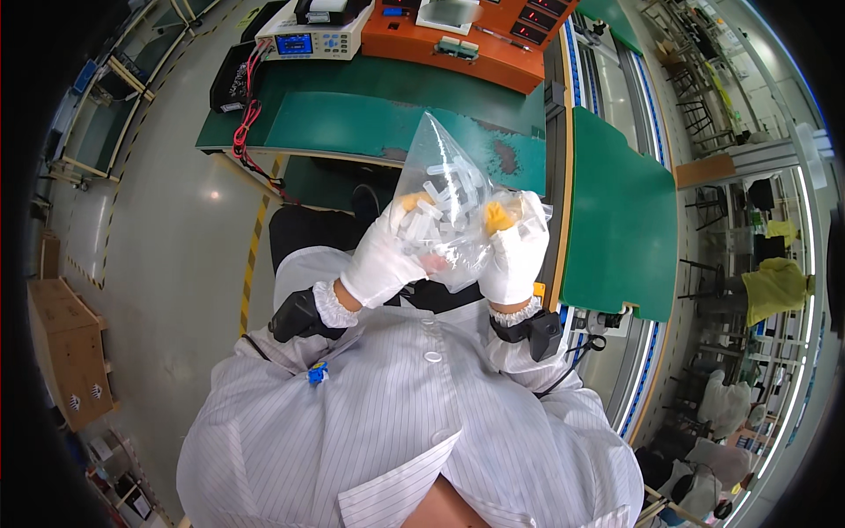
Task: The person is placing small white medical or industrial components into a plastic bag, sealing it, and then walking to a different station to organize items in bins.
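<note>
A workshop with a smooth grey floor (176, 220) fills the view, yellow-and-black hazard tape (253, 255) running along it toward 9 o'clock. At 12 o'clock stands a table (370, 110) covered with a matte green mat, worn bare in patches near its front edge. On its far side sit an orange instrument console (475, 40) with small dark displays and, to its left, a pale boxy meter (308, 40) with a blue screen; red leads (249, 123) hang from it over the table's edge. A second green-topped table (616, 211) lies at 3 o'clock. At 8 o'clock, against the rim, rests a brown cardboard box (66, 352).

In the middle, both hands wear white cloth gloves with yellow fingertips. The left hand (387, 255) is closed around the lower left of a clear plastic bag (444, 202), and the right hand (515, 251) grips its right side. The bag is glossy, crinkled and rises to a point, held in the air in front of the chest, just short of the table. Inside lie many small translucent white plastic pieces (440, 198), bent and tube-like. The person's coat (414, 414) is white with fine stripes and round buttons, elastic cuffs at the wrists.
</note>
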A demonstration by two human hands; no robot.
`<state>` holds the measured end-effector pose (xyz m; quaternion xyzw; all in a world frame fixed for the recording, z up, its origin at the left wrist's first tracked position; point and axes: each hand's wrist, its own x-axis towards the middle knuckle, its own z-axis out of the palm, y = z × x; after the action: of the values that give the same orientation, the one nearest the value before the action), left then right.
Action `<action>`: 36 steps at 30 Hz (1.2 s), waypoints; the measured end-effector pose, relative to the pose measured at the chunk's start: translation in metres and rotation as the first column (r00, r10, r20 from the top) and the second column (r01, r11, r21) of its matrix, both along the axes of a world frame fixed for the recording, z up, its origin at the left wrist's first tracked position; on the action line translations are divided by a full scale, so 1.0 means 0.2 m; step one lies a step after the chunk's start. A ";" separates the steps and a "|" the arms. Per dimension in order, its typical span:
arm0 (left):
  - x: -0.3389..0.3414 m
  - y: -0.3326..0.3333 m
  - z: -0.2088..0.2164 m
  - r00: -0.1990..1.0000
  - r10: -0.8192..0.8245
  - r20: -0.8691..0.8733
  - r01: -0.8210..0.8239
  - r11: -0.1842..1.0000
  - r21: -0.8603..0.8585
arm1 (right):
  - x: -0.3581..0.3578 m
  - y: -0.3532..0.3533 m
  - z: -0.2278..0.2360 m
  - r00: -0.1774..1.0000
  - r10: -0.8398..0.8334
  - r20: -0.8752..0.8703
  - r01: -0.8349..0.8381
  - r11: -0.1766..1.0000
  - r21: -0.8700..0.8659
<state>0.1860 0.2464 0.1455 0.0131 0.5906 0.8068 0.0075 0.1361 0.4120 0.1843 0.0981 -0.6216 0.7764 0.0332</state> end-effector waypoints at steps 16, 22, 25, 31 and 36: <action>-0.05 -0.16 0.01 0.972 0.233 -0.023 -0.227 0.962 0.151 | -0.05 0.05 -0.12 0.984 0.177 -0.009 -0.175 0.964 -0.199; -0.06 -0.18 0.00 0.973 0.231 0.023 -0.225 0.911 0.347 | 0.00 -0.01 -0.12 0.923 0.360 0.138 -0.331 0.923 -0.196; -0.06 -0.17 0.00 0.989 0.141 0.042 -0.145 0.886 0.441 | 0.01 -0.05 -0.12 0.884 0.450 0.126 -0.426 0.887 -0.177; 0.00 -0.11 -0.01 0.997 -0.018 -0.071 0.046 0.912 0.408 | 0.05 -0.07 -0.11 0.886 0.426 0.184 -0.427 0.903 -0.039; -0.01 -0.13 0.05 0.978 -0.043 -0.202 0.103 0.950 0.295 | 0.04 0.01 -0.06 0.917 0.283 0.281 -0.288 0.957 -0.025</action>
<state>0.1833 0.2209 0.1564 0.1142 0.4566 0.8821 -0.0218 0.1440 0.4149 0.1715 0.0764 -0.6057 0.7735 -0.1701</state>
